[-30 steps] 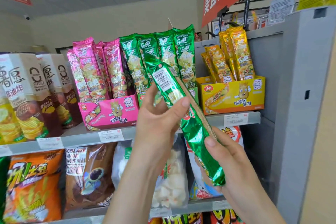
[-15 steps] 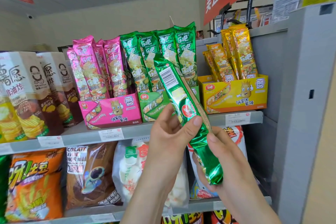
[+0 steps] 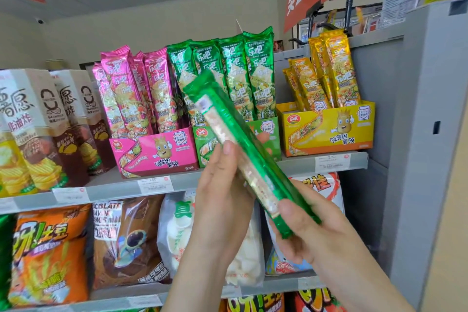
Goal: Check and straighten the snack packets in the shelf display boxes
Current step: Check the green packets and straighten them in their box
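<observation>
Facing the upper shelf (image 3: 114,191) at twelve o'clock and its green display box (image 3: 206,145). Rolling the green packet (image 3: 235,144) off its barcode face and onto its pale back seam since a moment ago, tilting it from eleven o'clock down to five, in front of its box, not in it. Pinching its middle with the left hand (image 3: 222,192), curling the right hand (image 3: 311,233) round its foot. Probably still inspecting, not yet reshelving.

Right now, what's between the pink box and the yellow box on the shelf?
The green box, with green packets standing in it, seen in the head view. A held packet partly covers its front.
</observation>
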A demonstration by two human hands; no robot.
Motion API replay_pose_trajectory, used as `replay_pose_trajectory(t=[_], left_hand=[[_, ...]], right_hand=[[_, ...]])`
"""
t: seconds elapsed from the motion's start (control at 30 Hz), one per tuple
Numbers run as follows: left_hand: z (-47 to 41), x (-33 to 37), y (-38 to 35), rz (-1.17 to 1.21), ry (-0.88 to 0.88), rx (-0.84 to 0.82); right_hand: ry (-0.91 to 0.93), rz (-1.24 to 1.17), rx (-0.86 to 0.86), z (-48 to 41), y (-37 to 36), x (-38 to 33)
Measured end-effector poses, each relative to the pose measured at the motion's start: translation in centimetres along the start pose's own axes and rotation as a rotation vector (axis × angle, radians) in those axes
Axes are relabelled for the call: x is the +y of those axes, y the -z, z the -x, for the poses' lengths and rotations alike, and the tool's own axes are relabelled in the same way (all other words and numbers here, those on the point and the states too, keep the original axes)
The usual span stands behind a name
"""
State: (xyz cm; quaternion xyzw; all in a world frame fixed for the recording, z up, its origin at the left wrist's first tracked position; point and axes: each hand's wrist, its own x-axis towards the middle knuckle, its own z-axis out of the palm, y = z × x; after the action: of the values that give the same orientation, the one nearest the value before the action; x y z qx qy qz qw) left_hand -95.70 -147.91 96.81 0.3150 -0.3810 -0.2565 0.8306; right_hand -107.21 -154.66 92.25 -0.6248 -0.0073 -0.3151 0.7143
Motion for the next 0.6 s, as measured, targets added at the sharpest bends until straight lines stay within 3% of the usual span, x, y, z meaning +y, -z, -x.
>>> replay_pose_trajectory(t=[0.13, 0.2, 0.27, 0.43, 0.5, 0.6], left_hand=[[0.0, -0.4, 0.4, -0.162, -0.034, 0.089], [0.1, -0.3, 0.6, -0.169, -0.047, 0.099], [0.1, 0.0, 0.7, -0.145, -0.105, 0.110], [-0.2, 0.6, 0.7, -0.044, -0.158, 0.153], [0.0, 0.6, 0.7, -0.042, -0.142, 0.151], [0.3, 0.3, 0.6, -0.038, -0.076, 0.140]], right_hand=[[0.332, 0.771, 0.207, 0.3, -0.8, 0.3], [0.387, 0.925, 0.220, 0.7, -1.1, 0.6], [0.363, 0.802, 0.187, 0.9, -1.3, 0.7], [0.299, 0.104, 0.249, 0.3, -1.5, 0.9], [0.340, 0.124, 0.296, 0.2, -1.6, 1.0], [0.481, 0.381, 0.467, 0.4, -2.2, 1.1]])
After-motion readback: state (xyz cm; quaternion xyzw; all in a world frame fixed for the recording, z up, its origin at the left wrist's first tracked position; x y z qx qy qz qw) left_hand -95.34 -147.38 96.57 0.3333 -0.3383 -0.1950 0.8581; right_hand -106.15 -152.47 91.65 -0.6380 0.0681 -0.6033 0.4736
